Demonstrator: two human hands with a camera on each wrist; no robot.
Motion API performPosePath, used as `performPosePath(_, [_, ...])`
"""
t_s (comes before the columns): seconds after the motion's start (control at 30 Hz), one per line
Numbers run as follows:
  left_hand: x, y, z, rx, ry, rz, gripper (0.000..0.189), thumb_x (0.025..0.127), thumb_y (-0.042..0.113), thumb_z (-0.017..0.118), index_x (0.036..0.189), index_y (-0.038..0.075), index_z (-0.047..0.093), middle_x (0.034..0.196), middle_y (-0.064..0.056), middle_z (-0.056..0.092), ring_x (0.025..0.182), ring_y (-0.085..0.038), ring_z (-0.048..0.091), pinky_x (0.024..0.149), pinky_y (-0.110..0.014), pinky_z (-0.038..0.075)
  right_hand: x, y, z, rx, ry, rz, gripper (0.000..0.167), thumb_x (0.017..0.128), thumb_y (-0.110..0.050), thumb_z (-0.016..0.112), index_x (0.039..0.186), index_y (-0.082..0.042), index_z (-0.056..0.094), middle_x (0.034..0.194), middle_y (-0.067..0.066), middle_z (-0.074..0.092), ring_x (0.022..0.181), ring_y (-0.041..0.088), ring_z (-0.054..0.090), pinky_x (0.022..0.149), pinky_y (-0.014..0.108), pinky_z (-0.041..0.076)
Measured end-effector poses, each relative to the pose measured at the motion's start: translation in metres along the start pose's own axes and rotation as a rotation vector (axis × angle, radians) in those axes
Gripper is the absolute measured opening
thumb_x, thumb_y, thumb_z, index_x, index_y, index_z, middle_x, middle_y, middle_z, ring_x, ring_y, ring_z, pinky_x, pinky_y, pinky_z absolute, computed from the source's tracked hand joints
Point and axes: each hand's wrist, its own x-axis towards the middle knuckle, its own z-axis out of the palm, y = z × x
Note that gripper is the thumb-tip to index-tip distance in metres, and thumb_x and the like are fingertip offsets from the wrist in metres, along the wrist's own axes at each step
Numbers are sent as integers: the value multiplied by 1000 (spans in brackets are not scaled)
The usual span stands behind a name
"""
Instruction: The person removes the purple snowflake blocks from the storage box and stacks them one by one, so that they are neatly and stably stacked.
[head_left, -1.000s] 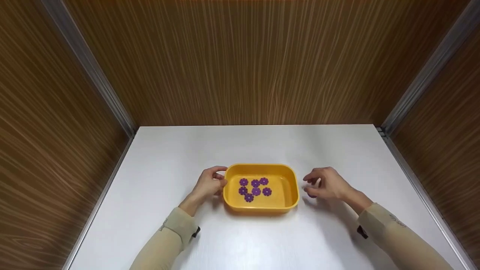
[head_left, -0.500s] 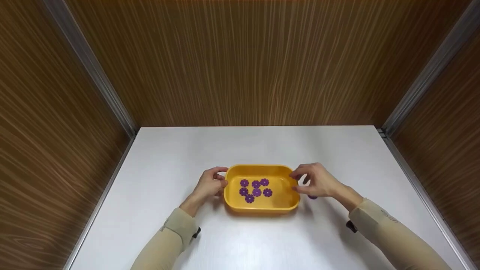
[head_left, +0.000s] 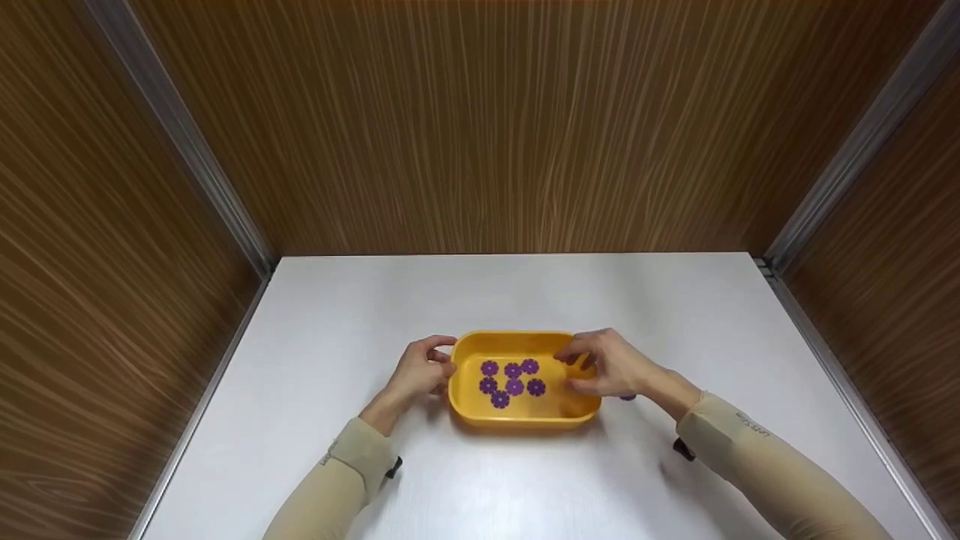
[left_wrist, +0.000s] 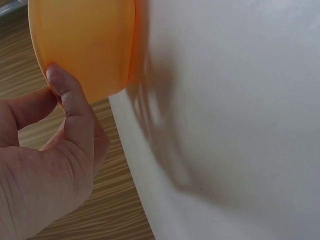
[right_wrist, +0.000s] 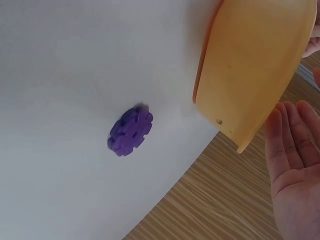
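Note:
A shallow yellow plastic basin (head_left: pixel 525 421) sits mid-table, with several purple flower-shaped discs (head_left: pixel 514 387) lying flat on its floor, mostly toward the left. My left hand (head_left: pixel 417 367) pinches its left rim; up close in the left wrist view, a fingertip (left_wrist: pixel 56 75) presses the outer wall. My right hand (head_left: pixel 611 364) hovers over the basin's right end, fingers slightly bent and apart, with nothing visible between them. On the table just right of the basin lies a small stack of purple flower-shaped discs (right_wrist: pixel 132 130), mostly covered by my right hand in the head view.
The white table (head_left: pixel 360 300) is bordered by wood-grain panels (head_left: pixel 510 127) at the back and on both sides, with metal strips (head_left: pixel 191 135) along the corners. Dark camera straps (head_left: pixel 684 448) show under the sleeves.
My right hand has moved left from beside the discs on the table to above the basin's right end. My left hand keeps its hold on the rim; the discs inside look the same.

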Motion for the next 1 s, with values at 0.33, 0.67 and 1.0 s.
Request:
performPosePath(0.33, [0, 2, -1, -1, 2, -10, 53, 100, 2, 71, 152, 12, 68, 112, -10, 66, 71, -14, 65, 66, -29, 67, 9, -1, 8, 11, -63, 33, 41, 90, -17, 91, 128, -6, 82, 120, 19, 84, 103, 38, 82, 87, 51, 72])
performPosePath(0.67, [1, 1, -2, -8, 1, -2, 54, 99, 2, 71, 152, 12, 68, 109, -7, 64, 69, -14, 62, 67, -32, 66, 19, 0, 14, -37, -124, -6, 43, 92, -20, 89, 129, 0, 81, 121, 19, 84, 102, 36, 81, 86, 49, 72])
performPosePath(1.0, [1, 2, -2, -1, 5, -13, 55, 99, 1, 71, 153, 13, 68, 109, -8, 64, 69, -13, 62, 67, -31, 66, 26, -4, 25, -98, -206, 17, 43, 93, -21, 90, 132, -4, 82, 122, 14, 84, 104, 30, 80, 88, 41, 71])
